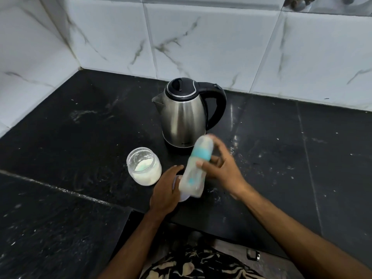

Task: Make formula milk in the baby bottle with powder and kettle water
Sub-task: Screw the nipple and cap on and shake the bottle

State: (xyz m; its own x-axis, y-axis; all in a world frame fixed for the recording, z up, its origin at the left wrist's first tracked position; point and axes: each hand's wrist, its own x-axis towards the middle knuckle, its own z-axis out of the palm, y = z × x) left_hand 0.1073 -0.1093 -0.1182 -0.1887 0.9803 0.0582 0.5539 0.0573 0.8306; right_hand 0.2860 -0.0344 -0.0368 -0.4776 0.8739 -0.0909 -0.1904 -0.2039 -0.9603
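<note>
On a black stone tabletop point(80, 137) near the steel kettle point(184, 115), the right hand point(221, 168) grips a blurred, capped baby bottle point(198, 166); the left hand point(167, 190) rests, fingers loosely spread, on the lid point(182, 198) right of the open powder jar point(144, 166). Shaking works best with the cap tight.

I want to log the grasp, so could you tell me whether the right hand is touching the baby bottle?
Touching. The head view shows the right hand with its fingers wrapped round the tilted, motion-blurred baby bottle.
</note>
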